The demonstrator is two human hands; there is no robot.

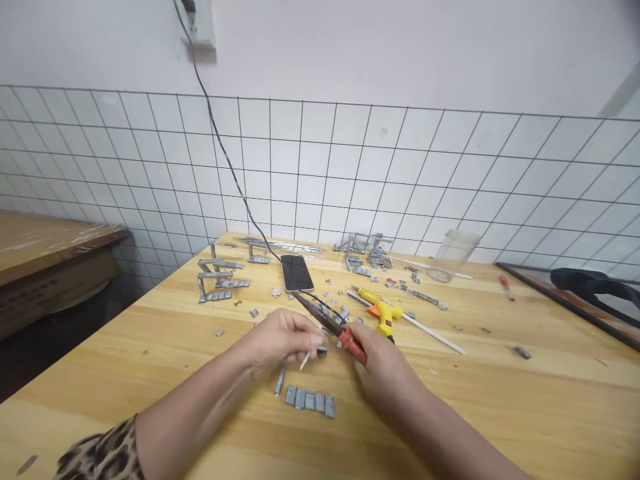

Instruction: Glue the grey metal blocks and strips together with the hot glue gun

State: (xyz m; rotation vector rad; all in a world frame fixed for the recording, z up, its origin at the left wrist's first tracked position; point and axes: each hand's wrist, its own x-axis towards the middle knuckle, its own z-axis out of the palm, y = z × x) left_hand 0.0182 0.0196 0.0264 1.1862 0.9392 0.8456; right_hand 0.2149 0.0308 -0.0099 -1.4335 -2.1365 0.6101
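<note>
My left hand (287, 340) is closed in a pinch near the table's middle, and a short thin white strip (305, 361) sticks out below its fingertips. My right hand (383, 360) grips red-handled pliers (353, 344). Their long dark jaws point up and left, passing just beyond my left fingertips. Below the hands lies a row of flat grey pieces (310, 401) joined side by side. A narrow grey strip (281, 379) rests beside it, partly under my left hand. Several small grey pieces behind the pliers are partly hidden.
A yellow glue gun (384, 315) lies right of the pliers, near a white stick (435, 333). A phone (297, 273) has a cable across it. Grey stepped models (215, 277) stand left, others (367, 250) at the back. A clear cup (453, 255) stands back right.
</note>
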